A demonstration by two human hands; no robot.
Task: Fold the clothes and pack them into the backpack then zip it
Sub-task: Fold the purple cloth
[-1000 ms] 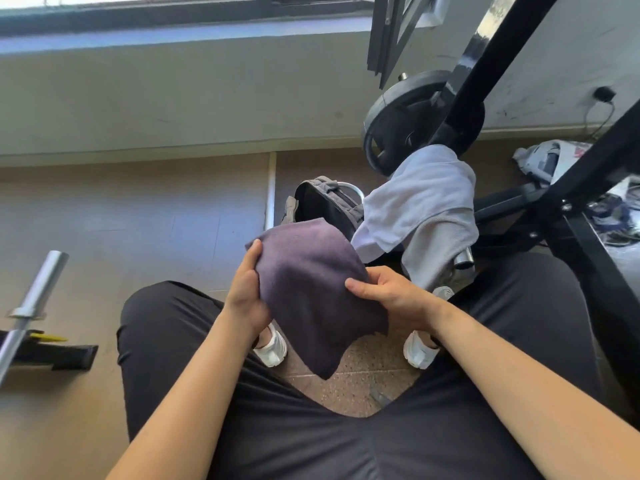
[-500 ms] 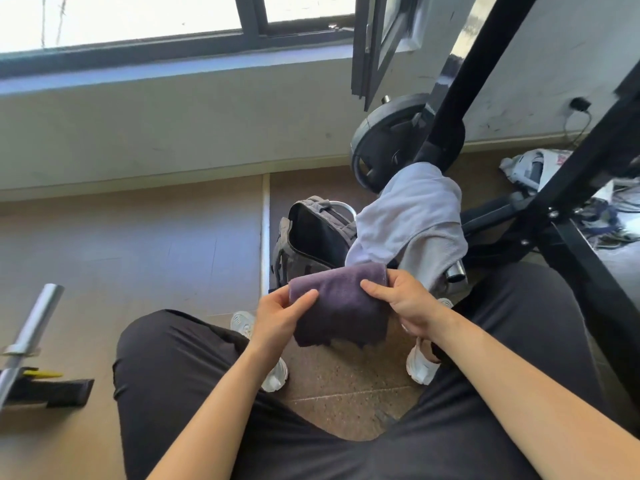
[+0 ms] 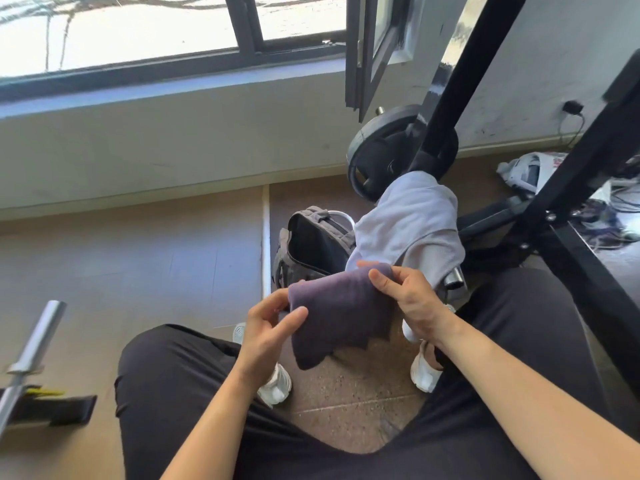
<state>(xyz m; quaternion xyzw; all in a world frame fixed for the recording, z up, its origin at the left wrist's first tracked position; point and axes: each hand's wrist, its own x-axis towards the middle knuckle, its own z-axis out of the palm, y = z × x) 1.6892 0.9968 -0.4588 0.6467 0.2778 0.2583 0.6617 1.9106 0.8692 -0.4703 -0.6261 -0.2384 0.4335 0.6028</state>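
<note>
The folded purple cloth (image 3: 341,313) and draped pale grey garment (image 3: 412,223) hide parts of the open grey backpack (image 3: 330,226); the left edge cuts off the silver barbell bar (image 3: 34,341).

Bare left hand (image 3: 266,327) and right hand (image 3: 412,299), black trousers (image 3: 180,393), white sneakers (image 3: 277,388).

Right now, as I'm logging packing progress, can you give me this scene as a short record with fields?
held item: dark purple fabric garment, folded, held above the floor
hands: left hand pinches its left edge; right hand pinches its upper right corner
backpack: grey fabric backpack, unzipped, upright on the floor beyond the held garment
contents: cannot tell, interior is dark
waiting: light grey fabric garment, unfolded, draped on the black metal gym frame beside the backpack
zip: not yet closed
</note>
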